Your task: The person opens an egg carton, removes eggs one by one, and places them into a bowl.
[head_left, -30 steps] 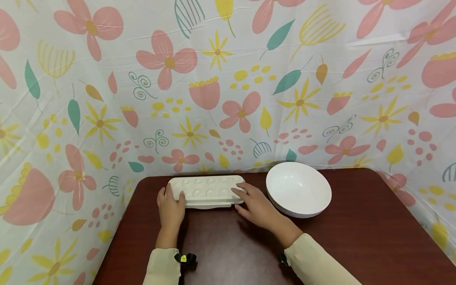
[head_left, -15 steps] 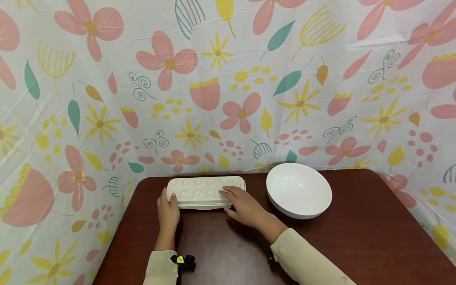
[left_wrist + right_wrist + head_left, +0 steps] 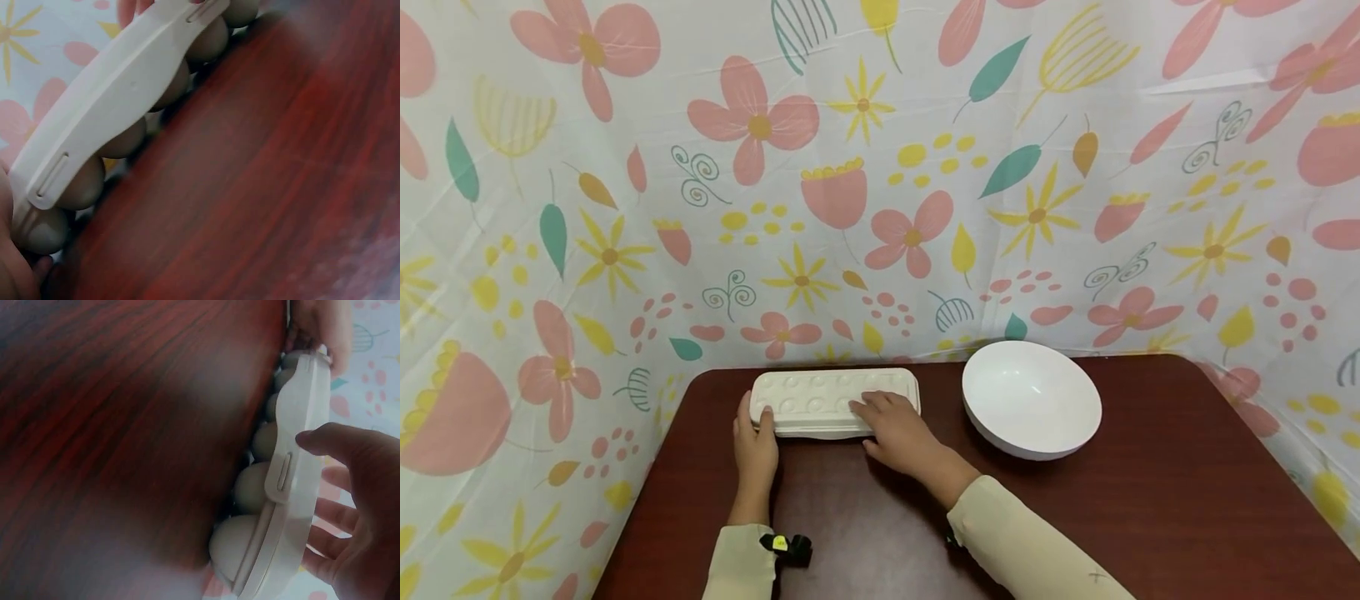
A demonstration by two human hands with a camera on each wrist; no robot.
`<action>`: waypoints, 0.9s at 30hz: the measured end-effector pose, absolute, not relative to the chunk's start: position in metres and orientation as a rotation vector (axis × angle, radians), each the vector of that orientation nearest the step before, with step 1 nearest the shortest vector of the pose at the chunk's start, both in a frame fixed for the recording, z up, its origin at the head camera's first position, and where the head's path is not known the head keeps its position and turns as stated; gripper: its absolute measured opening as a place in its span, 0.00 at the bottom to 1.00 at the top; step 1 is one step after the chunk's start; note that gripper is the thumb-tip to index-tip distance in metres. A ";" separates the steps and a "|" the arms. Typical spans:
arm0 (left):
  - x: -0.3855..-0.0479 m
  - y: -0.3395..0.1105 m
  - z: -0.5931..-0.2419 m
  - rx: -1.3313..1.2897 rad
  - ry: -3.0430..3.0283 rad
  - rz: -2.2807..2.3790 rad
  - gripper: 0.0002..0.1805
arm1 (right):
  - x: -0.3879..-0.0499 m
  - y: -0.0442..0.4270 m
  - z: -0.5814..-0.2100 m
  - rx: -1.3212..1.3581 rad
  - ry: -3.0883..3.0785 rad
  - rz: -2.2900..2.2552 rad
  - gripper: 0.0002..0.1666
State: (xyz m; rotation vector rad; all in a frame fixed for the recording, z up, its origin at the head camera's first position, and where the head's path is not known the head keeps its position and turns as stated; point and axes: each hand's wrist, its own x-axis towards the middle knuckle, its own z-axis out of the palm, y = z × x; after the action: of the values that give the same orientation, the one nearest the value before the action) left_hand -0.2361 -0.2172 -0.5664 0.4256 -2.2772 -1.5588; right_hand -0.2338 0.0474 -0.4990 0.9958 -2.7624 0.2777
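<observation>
A cream egg box with round bumps on its lid stands at the table's back left. Pale eggs show in a row beneath the lid's front flap. My left hand grips the box's left end, thumb at the front corner and fingers along the side. Over the right half lies my right hand, its fingers spread and resting on the lid. In the right wrist view, the thumb of that hand touches the front flap. The eggs' far row is hidden.
A white bowl stands right of the egg box, near the back edge of the dark red table. Behind the table hangs a flower-printed cloth. A black band with a small device sits at the left wrist.
My right hand has slid left across the lid from the box's right end. My left hand has shifted slightly, its fingers moving off the lid top to the left side.
</observation>
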 end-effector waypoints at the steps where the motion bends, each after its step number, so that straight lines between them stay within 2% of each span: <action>1: -0.236 -0.216 -0.568 0.431 -2.277 -1.554 0.33 | -0.234 0.047 -0.500 0.998 -2.741 0.244 0.39; 13: -0.233 -0.213 -0.569 0.435 -2.270 -1.496 0.32 | -0.236 0.031 -0.500 0.987 -2.567 -0.097 0.29; 20: -0.233 -0.213 -0.569 0.433 -2.273 -1.488 0.32 | -0.235 0.020 -0.499 0.938 -2.610 -0.435 0.39; 27: -0.234 -0.213 -0.570 0.435 -2.266 -1.467 0.32 | -0.232 0.014 -0.504 0.884 -2.570 -0.583 0.40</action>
State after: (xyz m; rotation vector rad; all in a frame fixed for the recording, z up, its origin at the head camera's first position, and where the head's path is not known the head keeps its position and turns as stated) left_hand -0.2345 -0.2133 -0.5699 0.4351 -2.2659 -1.4669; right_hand -0.2318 0.0137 -0.5040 0.8843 -2.5704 -0.5828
